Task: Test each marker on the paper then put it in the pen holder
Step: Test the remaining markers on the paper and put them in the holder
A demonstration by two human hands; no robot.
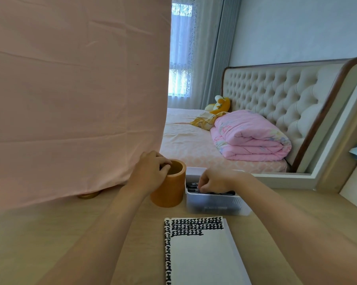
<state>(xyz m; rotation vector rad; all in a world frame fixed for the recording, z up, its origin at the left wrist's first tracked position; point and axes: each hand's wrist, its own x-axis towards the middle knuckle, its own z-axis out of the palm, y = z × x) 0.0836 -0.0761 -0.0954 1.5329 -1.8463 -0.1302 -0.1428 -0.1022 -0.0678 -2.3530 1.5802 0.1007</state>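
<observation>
An orange-brown cylindrical pen holder (169,191) stands on the wooden desk. My left hand (150,171) grips its rim from the left, fingers curled over the edge. Right of it sits a translucent white box (214,204) holding several black markers (194,187). My right hand (212,179) reaches into the box with fingers closed on the markers; which marker it pinches is hidden. In front lies a white paper pad (202,256) with rows of black marker strokes along its top and left edge.
A pink cloth (76,99) hangs over the desk's back left, with a round brass base (89,195) peeking under it. A bed with a folded pink quilt (249,136) lies beyond the desk. A raised white ledge (354,194) borders the right side.
</observation>
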